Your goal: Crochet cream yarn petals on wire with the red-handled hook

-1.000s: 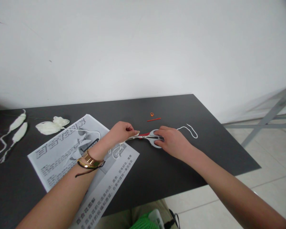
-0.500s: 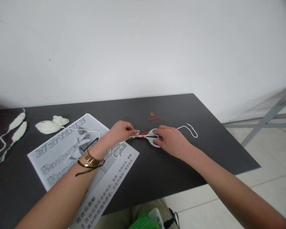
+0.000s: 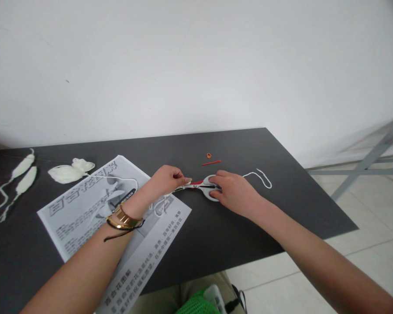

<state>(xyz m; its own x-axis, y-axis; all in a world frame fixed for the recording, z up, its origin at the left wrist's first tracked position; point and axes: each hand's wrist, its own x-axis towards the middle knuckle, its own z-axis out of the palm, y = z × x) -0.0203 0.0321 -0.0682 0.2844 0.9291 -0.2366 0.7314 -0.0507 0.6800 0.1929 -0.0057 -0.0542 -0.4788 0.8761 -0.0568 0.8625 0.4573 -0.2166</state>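
Note:
In my right hand (image 3: 232, 189) are scissors (image 3: 207, 187) with light grey handles, their blades pointing left. The blade tips reach the fingertips of my left hand (image 3: 168, 181), which pinches white yarn (image 3: 159, 209) over the right edge of a printed sheet (image 3: 81, 209). A loop of that yarn hangs below my left fingers. What exactly lies between the blades is too small to make out. Something red shows along the upper side of the scissors.
Behind the scissors lie a red needle (image 3: 211, 163) and an orange stitch marker (image 3: 209, 155). A loose yarn piece (image 3: 263, 176) curls at right. A white yarn skein (image 3: 68, 171) and two crocheted white pieces (image 3: 26, 180) rest on the left of the dark table (image 3: 314, 209).
The scissors' handles have come slightly closer together and moved a little left in my right hand. My left hand stays in place.

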